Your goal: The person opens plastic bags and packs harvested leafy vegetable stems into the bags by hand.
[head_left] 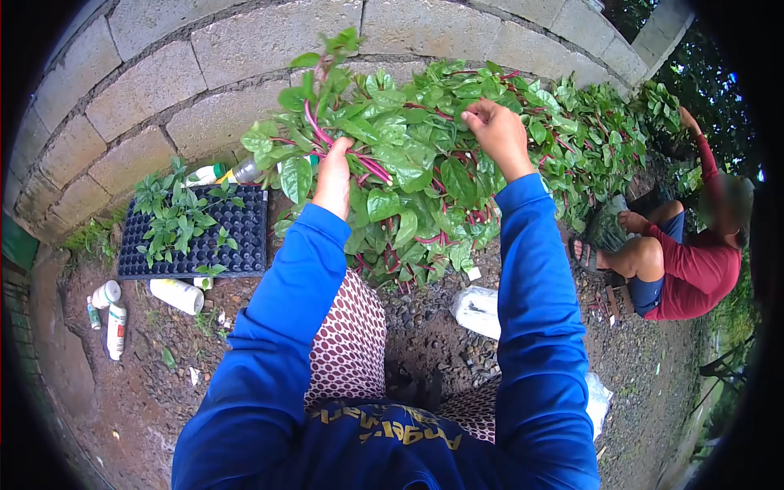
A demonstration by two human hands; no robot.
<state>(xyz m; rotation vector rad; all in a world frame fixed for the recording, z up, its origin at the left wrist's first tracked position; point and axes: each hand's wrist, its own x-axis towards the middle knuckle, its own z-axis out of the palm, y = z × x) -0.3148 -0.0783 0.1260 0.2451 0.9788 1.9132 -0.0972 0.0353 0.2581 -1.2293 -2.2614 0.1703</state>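
**Left grip full of stems, right grip in the leaves**

So your left grip (333, 175) is closed around a bunch (312, 122) of purple-red stems, thumb over the top. The bunch is up above the left edge of the pile (457, 184) — leaves sticking up and out to the left, bare stem ends poking out to the right of your thumb. The top leaves are a bit blurry.

Your right grip (498, 135) is narrow, thumb and fingertips drawn together right at the leaves on the upper side of the pile. Can't tell if you've got a leaf or stem pinched in there.

The pile itself sits in front of you along the block wall (278, 45), running off to your right. Over on your left there's a black tray (249, 245) near the wall with seedlings (192, 208) in it, and a few bottles (117, 331) on the gravelly ground (425, 343) just below it. A plastic package (476, 310) lies beside your right forearm, partly hidden by the sleeve.

Far right, a person (694, 273) in a red top sits low at the pile's other end — one arm raised, hand at some greens (660, 104) by the wall.
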